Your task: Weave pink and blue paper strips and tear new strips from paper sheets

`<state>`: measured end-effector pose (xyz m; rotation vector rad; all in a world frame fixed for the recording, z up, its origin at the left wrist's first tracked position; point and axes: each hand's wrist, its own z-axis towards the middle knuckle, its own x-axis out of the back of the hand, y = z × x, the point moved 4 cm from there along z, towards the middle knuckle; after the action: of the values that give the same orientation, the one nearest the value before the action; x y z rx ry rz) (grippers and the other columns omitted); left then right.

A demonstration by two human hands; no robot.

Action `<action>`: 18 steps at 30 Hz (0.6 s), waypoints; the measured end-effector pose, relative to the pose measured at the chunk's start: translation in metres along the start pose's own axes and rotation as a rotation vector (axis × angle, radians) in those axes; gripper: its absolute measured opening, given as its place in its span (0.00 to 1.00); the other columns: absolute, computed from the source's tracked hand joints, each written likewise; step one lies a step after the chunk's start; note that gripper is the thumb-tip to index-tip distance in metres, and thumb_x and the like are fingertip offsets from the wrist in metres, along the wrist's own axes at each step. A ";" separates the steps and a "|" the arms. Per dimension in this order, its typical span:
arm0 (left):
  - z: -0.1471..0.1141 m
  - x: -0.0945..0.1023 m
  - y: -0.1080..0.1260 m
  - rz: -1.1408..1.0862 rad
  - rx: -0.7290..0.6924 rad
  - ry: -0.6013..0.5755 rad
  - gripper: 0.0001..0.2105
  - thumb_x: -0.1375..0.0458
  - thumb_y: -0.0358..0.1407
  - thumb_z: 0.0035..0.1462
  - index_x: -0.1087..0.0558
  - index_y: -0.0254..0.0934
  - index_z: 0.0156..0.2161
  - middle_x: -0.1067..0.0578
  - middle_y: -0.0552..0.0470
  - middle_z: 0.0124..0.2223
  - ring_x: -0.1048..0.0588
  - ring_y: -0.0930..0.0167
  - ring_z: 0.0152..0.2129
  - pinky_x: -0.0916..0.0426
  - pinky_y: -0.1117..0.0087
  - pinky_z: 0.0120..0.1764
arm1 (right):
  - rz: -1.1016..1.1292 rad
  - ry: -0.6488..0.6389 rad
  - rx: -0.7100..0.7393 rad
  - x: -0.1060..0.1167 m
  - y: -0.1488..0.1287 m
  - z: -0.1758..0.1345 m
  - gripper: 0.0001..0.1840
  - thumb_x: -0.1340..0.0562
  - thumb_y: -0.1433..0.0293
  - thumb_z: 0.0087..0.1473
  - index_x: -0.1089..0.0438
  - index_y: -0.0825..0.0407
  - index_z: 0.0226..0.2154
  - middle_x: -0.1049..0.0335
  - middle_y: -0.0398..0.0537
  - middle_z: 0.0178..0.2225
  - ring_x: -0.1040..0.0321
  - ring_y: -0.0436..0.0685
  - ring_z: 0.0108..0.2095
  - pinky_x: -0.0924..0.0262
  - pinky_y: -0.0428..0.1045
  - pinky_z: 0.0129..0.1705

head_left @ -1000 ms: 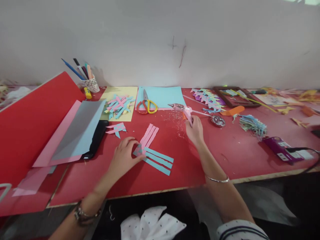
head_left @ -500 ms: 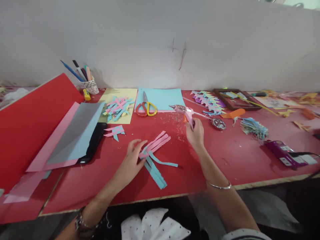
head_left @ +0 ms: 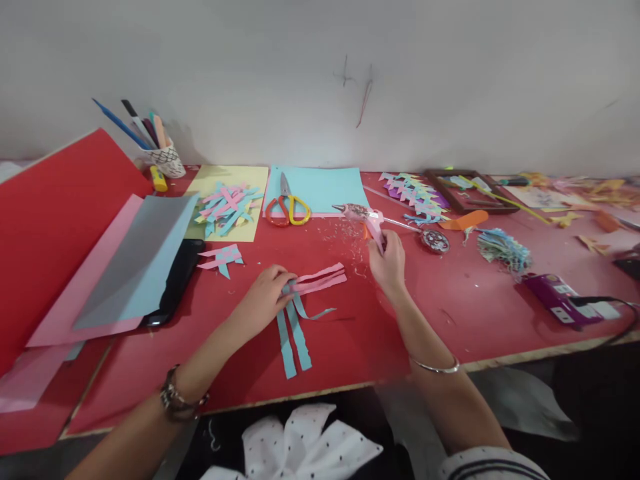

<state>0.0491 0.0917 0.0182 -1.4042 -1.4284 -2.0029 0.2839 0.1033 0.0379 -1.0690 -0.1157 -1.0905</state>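
Observation:
My left hand (head_left: 273,290) pinches the woven corner of the paper strips, its fingertips covering part of the weave. Pink strips (head_left: 323,279) fan out to the right, while light blue strips (head_left: 299,337) hang toward the table's front edge, one of them curling off to the right. My right hand (head_left: 389,267) is wrapped around the handle of a pink glue gun (head_left: 367,217), whose nozzle points left. A clear glue stick (head_left: 403,225) sticks out of its back. Scissors (head_left: 289,208) with red and yellow handles lie on a light blue sheet (head_left: 330,187).
Cut strips (head_left: 230,205) are heaped on a yellow sheet (head_left: 250,230). A small woven piece (head_left: 225,257) lies left of my left hand. Further left are stacked papers (head_left: 135,267) and a pen cup (head_left: 167,160). To the right are a wooden tray (head_left: 465,207) and a purple power strip (head_left: 560,299).
My left hand has turned the woven strips clockwise and now grips them more closely; the blue ends point more straight down. My right hand still holds the glue gun in about the same place.

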 end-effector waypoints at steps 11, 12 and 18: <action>0.002 0.023 -0.007 -0.354 0.161 -0.092 0.20 0.47 0.42 0.47 0.37 0.40 0.47 0.29 0.52 0.38 0.30 0.69 0.36 0.35 0.69 0.39 | 0.006 -0.009 -0.008 -0.001 0.001 -0.001 0.03 0.49 0.69 0.42 0.47 0.49 0.24 0.44 0.43 0.24 0.45 0.52 0.27 0.47 0.50 0.32; 0.002 0.027 -0.007 -0.382 0.142 -0.100 0.20 0.47 0.43 0.46 0.36 0.40 0.46 0.29 0.51 0.39 0.30 0.68 0.37 0.35 0.69 0.40 | 0.007 -0.008 -0.010 -0.001 0.001 -0.001 0.03 0.49 0.69 0.42 0.47 0.49 0.24 0.44 0.42 0.24 0.45 0.52 0.27 0.47 0.50 0.32; 0.004 0.049 -0.007 -0.510 0.060 -0.237 0.16 0.46 0.49 0.44 0.30 0.37 0.26 0.29 0.55 0.26 0.32 0.72 0.25 0.36 0.73 0.29 | -0.003 0.035 -0.065 0.004 0.001 -0.001 0.04 0.49 0.68 0.43 0.48 0.49 0.24 0.45 0.42 0.24 0.46 0.53 0.27 0.49 0.49 0.31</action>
<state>0.0233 0.1114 0.0554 -1.3900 -2.1090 -2.1008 0.2866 0.1001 0.0389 -1.1073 -0.0543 -1.1212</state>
